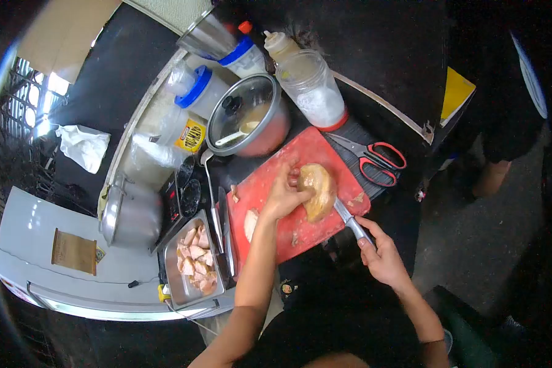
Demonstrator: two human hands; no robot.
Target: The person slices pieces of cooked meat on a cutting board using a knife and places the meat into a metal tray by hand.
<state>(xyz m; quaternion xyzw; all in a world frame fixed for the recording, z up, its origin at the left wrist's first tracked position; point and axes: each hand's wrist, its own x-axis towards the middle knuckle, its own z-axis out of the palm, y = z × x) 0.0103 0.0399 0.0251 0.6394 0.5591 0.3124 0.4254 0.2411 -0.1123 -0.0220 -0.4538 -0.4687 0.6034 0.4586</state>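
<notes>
My left hand [285,195] has its thumb and fingers closed around the left side of a yellowish piece of cooked chicken [319,193], which rests on a red cutting board [270,178]. In my right hand [383,257] is the handle of a knife [351,225]. Its blade lies against or under the chicken's lower right edge, and the tip is hidden. Beside my left wrist a pale slice of chicken [250,224] lies on the board, with small scraps around it.
A metal tray [176,288] holds cut chicken pieces. Scissors [374,161] lie at the board's upper right. Behind stand a glass-lidded pot [270,132], a powder jar [316,98] and blue-lidded containers [196,89]. A ladle [211,190] lies left; another person [494,178] stands right.
</notes>
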